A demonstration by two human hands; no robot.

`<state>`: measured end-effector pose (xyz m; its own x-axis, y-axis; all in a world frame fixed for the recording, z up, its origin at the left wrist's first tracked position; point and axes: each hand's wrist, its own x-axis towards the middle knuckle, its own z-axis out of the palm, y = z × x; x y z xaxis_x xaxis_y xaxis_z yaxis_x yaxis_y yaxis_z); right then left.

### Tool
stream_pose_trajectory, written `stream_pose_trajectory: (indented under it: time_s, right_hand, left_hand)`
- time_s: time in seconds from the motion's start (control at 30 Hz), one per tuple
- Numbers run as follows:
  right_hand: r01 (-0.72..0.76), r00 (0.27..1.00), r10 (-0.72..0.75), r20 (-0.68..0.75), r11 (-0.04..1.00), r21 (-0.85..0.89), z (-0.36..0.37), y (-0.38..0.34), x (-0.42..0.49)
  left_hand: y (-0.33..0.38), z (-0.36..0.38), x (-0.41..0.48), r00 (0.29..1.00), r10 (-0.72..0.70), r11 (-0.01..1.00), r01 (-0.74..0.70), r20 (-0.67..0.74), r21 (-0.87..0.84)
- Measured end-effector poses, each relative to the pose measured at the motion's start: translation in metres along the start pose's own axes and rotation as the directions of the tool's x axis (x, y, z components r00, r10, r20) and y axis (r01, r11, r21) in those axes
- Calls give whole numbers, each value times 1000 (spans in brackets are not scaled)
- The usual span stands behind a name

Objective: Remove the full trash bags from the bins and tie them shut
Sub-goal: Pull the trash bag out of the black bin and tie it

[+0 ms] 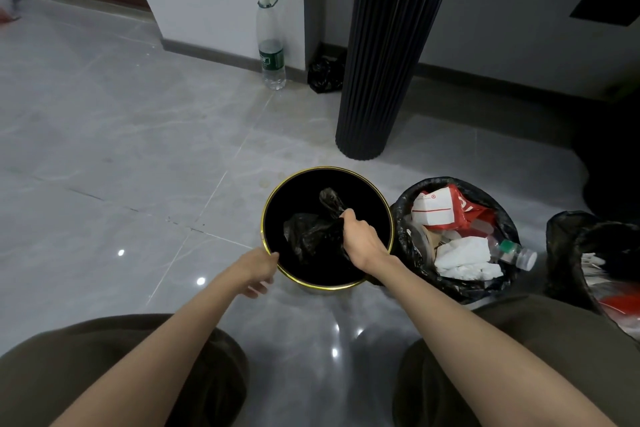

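The right hand (pixel 360 236) has its grip closed round the gathered neck of the black bag (pixel 311 236) inside the gold-rimmed bin (pixel 266 208). The left hand (pixel 259 270) touches the bin's left rim, but I cannot tell whether its grip holds it. Best to lift straight up and slowly, bracing the bin, so the thin plastic does not snag. The bag looks crumpled and glossy. Just right of the bin, an open bag (pixel 464 288) sits heaped with rubbish.

The bin (pixel 273 198) is black with a gold rim. The bags (pixel 311 236) are black. The floor (pixel 104 114) is grey with white streaks. The bottle (pixel 272 45) has a green label.
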<state>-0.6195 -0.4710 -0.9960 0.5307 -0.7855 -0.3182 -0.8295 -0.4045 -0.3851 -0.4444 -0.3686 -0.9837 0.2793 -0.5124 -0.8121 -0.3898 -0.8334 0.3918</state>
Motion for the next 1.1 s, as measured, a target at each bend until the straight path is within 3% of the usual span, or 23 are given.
stream_pose_trajectory:
  time_s: [0.1,0.23,0.4,0.63,1.0,1.1]
  right_hand:
    - [-6,999,11,-50,996,89,-1,-5,5]
    - [8,990,20,-141,980,197,-15,-15,7]
    - [-16,939,162,-305,903,430,-56,-27,7]
    - [61,801,370,-470,730,680,-132,-43,-18]
    - [224,722,371,-584,672,705,-188,-49,-57]
    - [273,706,342,-620,676,684,-199,-48,-65]
  left_hand:
    - [3,13,4,967,-57,922,146,248,-358]
    - [9,18,13,949,-74,800,239,305,-550]
    - [21,14,18,977,-43,745,172,210,-644]
    - [45,11,31,991,28,663,78,129,-745]
    - [90,-1,64,990,130,494,-14,58,-869]
    - [100,-3,71,977,206,342,-16,58,-940]
